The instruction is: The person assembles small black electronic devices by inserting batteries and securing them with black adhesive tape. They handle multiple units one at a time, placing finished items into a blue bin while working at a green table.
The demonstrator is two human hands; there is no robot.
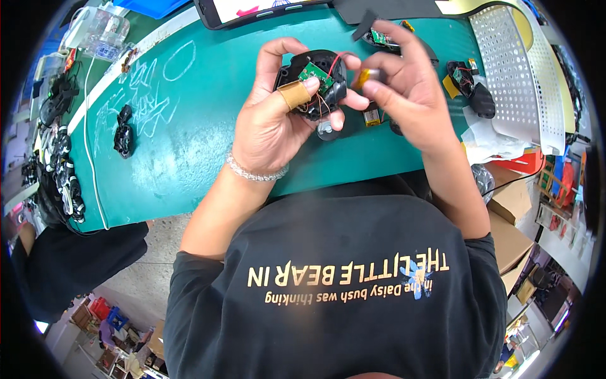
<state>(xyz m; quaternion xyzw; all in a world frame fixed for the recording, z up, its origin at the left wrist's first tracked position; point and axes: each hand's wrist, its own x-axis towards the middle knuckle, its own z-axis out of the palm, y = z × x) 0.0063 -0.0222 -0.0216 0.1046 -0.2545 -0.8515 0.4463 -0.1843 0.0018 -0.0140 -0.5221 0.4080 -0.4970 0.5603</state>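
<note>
My left hand (268,120), its thumb wrapped in tan tape, grips an open black plastic housing (302,63) above the green table. Inside the housing sits a green circuit board (314,77) with thin wires, one of them red. Close to its right side, the thumb and fingers of my right hand (407,88) pinch a small silver battery (372,76) with yellow tape; motion blurs it somewhat. Beneath the hands lie a grey round part (328,131) and another small silver-and-yellow battery (371,116).
Open black housings with circuit boards lie beyond my right hand (383,39) and farther right (466,79). A perforated white metal sheet (505,69) edges the table's right. A black cable bundle (124,132) lies left; a screen (259,9) stands behind. Another person's leg (88,265) shows lower left.
</note>
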